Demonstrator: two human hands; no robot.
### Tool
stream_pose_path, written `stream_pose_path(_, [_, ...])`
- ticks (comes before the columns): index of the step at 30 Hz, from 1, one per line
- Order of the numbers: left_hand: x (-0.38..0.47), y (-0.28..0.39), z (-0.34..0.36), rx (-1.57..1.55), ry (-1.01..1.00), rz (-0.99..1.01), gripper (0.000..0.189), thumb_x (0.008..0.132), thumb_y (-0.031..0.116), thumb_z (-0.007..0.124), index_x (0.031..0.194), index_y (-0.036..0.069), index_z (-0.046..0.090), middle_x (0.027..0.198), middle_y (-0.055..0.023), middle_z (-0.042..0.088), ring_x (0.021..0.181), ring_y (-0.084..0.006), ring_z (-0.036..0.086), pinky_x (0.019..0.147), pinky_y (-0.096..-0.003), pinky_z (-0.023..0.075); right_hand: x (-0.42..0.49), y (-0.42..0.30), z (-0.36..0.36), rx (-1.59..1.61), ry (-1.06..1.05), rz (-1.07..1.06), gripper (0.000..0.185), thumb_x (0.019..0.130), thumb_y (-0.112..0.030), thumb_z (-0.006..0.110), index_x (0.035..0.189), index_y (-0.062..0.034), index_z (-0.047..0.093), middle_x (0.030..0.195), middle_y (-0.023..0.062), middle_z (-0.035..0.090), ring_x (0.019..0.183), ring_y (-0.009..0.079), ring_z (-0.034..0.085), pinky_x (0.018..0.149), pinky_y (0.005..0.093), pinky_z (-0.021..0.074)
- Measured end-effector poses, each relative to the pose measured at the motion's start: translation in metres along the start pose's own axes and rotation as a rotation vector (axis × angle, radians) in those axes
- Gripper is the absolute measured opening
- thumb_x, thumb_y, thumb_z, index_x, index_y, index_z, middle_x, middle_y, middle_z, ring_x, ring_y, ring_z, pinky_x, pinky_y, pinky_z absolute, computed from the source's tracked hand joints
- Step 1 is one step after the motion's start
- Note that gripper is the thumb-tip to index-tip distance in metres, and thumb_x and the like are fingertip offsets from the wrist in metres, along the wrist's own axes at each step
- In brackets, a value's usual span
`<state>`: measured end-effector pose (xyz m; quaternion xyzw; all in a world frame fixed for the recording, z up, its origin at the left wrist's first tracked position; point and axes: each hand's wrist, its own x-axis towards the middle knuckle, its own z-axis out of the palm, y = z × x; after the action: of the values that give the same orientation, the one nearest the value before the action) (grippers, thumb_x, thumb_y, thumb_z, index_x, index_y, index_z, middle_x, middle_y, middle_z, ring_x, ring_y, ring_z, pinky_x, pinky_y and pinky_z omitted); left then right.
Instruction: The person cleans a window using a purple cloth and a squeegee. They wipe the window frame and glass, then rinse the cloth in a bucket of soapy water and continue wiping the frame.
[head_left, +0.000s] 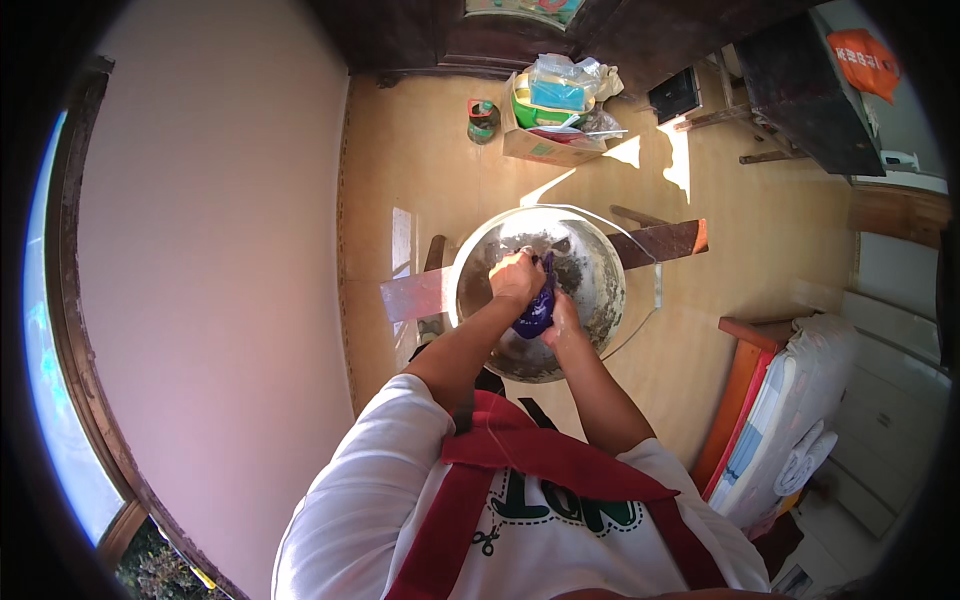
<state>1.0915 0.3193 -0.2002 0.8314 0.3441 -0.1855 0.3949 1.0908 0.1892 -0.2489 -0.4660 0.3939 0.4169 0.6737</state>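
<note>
A wet purple cloth (534, 319) is bunched between my hands inside a wide, stained bucket (604, 281). My left hand (516, 276) is closed around the cloth's upper end. Along its lower right side, my right hand (562, 319) grips it too, with some fingers hidden behind the fabric. Whitish suds or wet glints show on the cloth. Grey and brown patches cover the bucket's inside, and its water level cannot be made out. The wire handle (636, 240) hangs out to the right. Under the bucket runs a wooden bench (660, 244), its ends showing on both sides.
Ahead on the floor stand a large bottle (482, 124) and a cardboard box (544, 146) filled with bags and household things. A wall (217, 247) rises at left. To the right are a bed (780, 405) with folded bedding and a dark table (810, 97).
</note>
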Motion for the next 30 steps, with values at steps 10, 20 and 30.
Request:
stream_pose_path(10, [0.058,-0.075,0.051,-0.147,-0.141,-0.223,0.075,0.086,0.058,0.065,0.132,-0.001,0.057,0.114,-0.0258,0.069,0.113,-0.0384,0.066,0.097,-0.0461,0.0515,-0.052,-0.025,-0.033,-0.291,0.11,-0.031,0.106,0.086,-0.079,0.054,0.164,-0.0244,0.008,0.172,0.0076,-0.002,0.157,0.0289,-0.006,0.119,0.0636,-0.0033])
stream_pose_path(20, [-0.074,-0.004,-0.016,-0.294,-0.39,0.181,0.056,0.079,0.047,0.077,0.108,-0.001,0.073,0.101,-0.0216,0.074,0.097,-0.0355,0.071,0.086,-0.0437,0.0538,0.004,-0.007,-0.022,0.198,-0.479,-0.045,0.066,0.095,-0.066,0.054,0.128,-0.0093,0.063,0.114,0.0121,0.07,0.103,0.0272,0.068,0.094,0.0433,0.0542])
stream_pose_path(30, [0.017,-0.002,-0.003,0.239,-0.003,0.011,0.053,0.089,0.056,0.063,0.117,0.011,0.072,0.116,-0.0207,0.071,0.105,-0.0382,0.069,0.093,-0.0475,0.0544,-0.002,0.026,0.017,0.172,0.016,-0.03,0.03,0.102,-0.034,0.053,0.112,-0.0091,0.065,0.1,0.0111,0.072,0.083,0.0261,0.072,0.076,0.0416,0.0602])
